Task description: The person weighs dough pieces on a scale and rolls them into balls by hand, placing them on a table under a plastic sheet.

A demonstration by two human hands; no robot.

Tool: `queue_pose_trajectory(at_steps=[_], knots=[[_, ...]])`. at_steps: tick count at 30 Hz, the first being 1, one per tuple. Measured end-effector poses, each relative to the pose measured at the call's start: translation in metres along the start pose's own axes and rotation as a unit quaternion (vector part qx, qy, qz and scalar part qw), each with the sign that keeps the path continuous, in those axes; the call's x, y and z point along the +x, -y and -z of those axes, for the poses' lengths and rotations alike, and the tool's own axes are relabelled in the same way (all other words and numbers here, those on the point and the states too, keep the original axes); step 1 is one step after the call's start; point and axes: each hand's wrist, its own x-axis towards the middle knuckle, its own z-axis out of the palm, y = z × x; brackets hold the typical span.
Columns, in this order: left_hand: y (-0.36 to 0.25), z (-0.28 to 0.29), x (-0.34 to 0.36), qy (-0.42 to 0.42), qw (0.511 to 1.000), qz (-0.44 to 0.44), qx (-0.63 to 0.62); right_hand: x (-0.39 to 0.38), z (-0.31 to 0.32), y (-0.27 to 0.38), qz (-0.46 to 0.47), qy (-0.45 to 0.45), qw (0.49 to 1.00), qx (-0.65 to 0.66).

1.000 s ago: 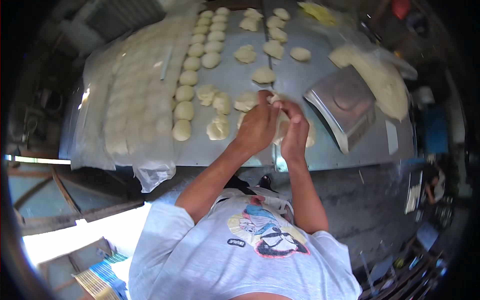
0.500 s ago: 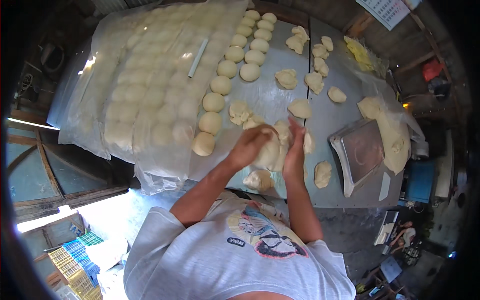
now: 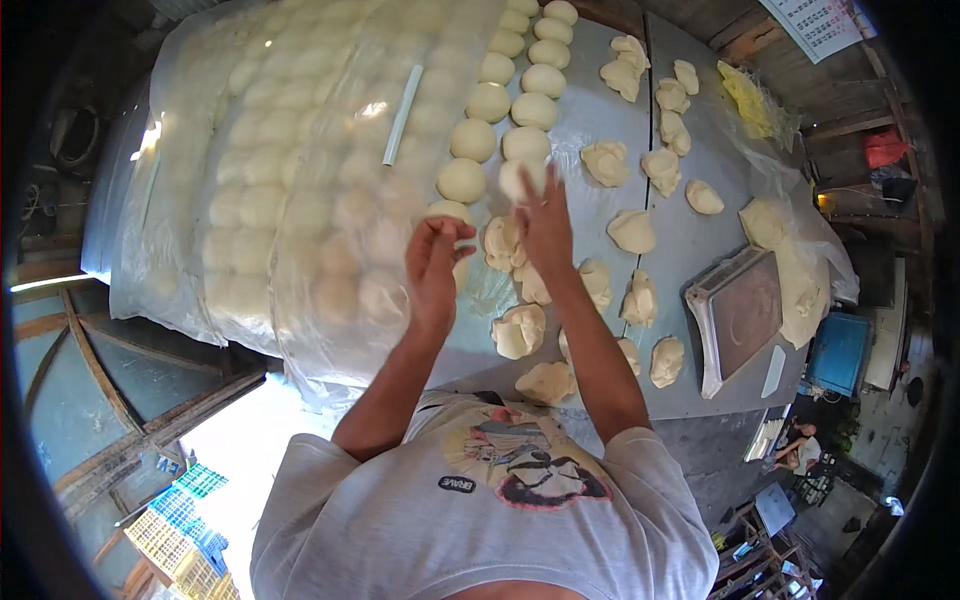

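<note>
Two rows of smooth, round dough balls (image 3: 473,140) run away from me along the table, left of centre. At the near end of the right-hand row lies a pale dough ball (image 3: 515,183), with the spread fingers of my right hand (image 3: 545,225) over its right side. My left hand (image 3: 434,262) hovers by the near end of the left-hand row, fingers loosely curled and nothing visible in them; it partly hides the balls there. Between and beyond my forearms sit rough dough pieces (image 3: 519,331), among them a lump (image 3: 547,383) at the near table edge.
Clear plastic sheeting (image 3: 300,180) covers many dough balls on the left, with a pale strip (image 3: 403,115) on top. More rough lumps (image 3: 632,231) dot the metal table (image 3: 585,110). A scale (image 3: 735,318) stands at right beside a large dough mass (image 3: 800,290) partly under plastic.
Both hands have left the dough near the table's front and moved forward and left. A ball now sits at the near end of the right-hand row. The view has shifted slightly.
</note>
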Motion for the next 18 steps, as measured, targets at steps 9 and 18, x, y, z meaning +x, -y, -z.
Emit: queue_pose_trajectory(at_steps=[9, 18], knots=[[0.118, 0.018, -0.002, 0.1, 0.837, -0.147, 0.518, -0.146, 0.055, -0.023, -0.216, -0.029, 0.957, 0.193], [0.105, 0.025, 0.059, 0.114, 0.825, -0.166, 0.528, -0.175, 0.126, -0.031, -0.335, -0.048, 0.864, 0.374]])
